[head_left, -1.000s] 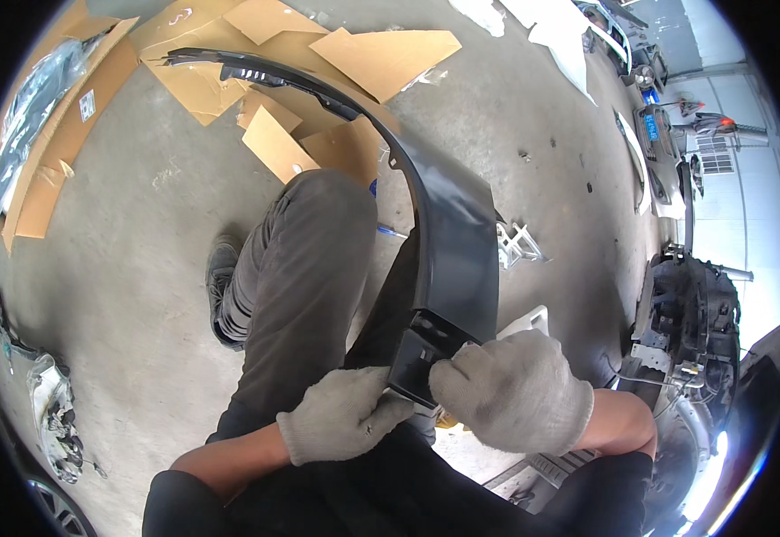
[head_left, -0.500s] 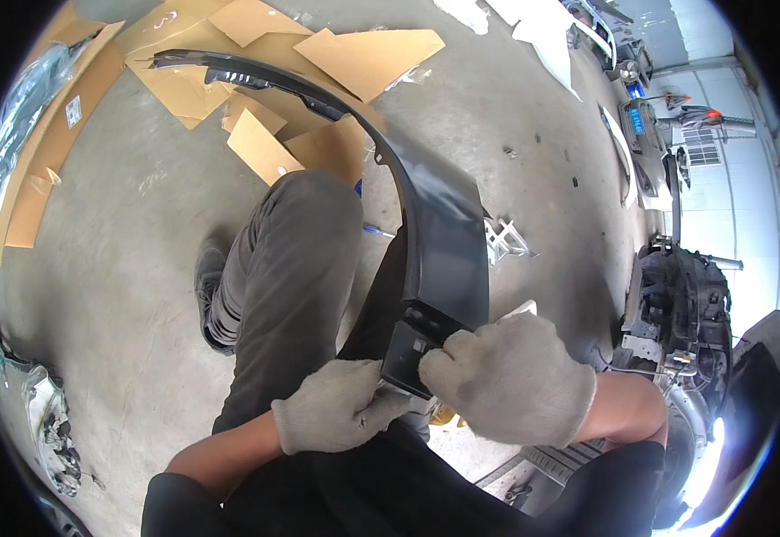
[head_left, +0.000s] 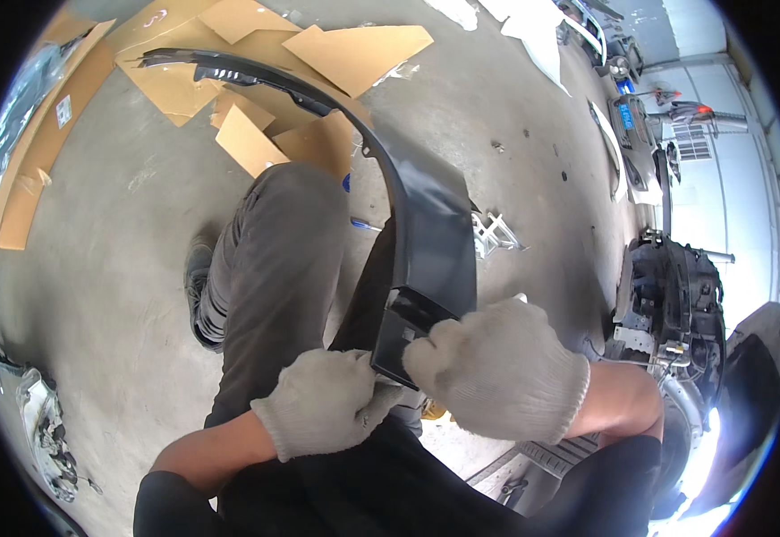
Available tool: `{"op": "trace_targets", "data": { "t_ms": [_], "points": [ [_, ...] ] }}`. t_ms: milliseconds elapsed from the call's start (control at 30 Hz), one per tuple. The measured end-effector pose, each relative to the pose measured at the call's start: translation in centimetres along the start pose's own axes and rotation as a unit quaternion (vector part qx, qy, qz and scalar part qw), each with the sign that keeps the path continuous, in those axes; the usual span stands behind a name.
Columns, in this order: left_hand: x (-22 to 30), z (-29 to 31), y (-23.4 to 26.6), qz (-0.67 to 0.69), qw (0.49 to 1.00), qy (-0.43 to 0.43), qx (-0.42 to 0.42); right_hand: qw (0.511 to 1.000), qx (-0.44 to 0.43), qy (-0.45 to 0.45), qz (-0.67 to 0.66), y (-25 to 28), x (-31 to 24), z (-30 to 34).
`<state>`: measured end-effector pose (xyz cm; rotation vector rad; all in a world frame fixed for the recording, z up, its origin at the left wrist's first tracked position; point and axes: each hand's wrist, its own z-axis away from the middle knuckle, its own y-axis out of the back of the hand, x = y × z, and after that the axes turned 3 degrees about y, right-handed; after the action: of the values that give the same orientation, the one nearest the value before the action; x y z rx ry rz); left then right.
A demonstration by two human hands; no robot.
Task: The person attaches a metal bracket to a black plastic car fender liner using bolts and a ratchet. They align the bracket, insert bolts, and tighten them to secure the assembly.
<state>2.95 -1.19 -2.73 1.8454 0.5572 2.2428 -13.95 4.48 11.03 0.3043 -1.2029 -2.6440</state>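
A black car fender (head_left: 435, 215) stretches from my lap away to the upper left, its long curved arch ending over the cardboard. My right hand (head_left: 502, 371), in a pale knitted glove, is closed on the fender's near end, with the thumb side by a small light square on it. A bit of something white shows above the right knuckles; I cannot make out what it is. My left hand (head_left: 323, 403), gloved the same way, is closed at the near end's lower left corner. Its fingertips are partly hidden there.
Torn cardboard (head_left: 354, 54) lies on the concrete floor ahead, and a long carton (head_left: 50, 134) with plastic wrap is at the left. A blue screwdriver (head_left: 365, 224) and a white bracket (head_left: 495, 235) lie near the fender. Dark vehicle parts (head_left: 672, 295) stand at the right.
The whole view has shifted slightly, so everything sits a little further left. Both hands remain at the fender's near end, with little change in grip.
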Motion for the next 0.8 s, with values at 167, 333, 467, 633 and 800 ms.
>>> {"op": "trace_targets", "data": {
  "t_ms": [167,333,467,633,800],
  "points": [
    [-0.7,-0.6,-0.2,0.022,0.998,0.005,-0.054,1.0,-0.013,0.021,-0.001,-0.3,0.7,0.2],
    [-0.7,-0.2,0.3,0.151,0.987,0.011,-0.055,0.986,0.14,-0.016,-0.084,-2.9,0.1,1.0],
    [-1.1,0.5,-0.5,0.266,0.962,0.024,-0.055,0.905,0.323,-0.075,-0.267,-5.1,-0.8,3.5],
    [0.4,0.2,-0.3,0.345,0.935,0.06,-0.062,0.784,0.367,-0.144,-0.479,-9.9,-1.9,3.0],
    [1.5,0.4,-0.3,0.41,0.9,0.14,-0.045,0.555,0.339,-0.149,-0.745,-12.2,-2.7,1.4]
  ]
}}
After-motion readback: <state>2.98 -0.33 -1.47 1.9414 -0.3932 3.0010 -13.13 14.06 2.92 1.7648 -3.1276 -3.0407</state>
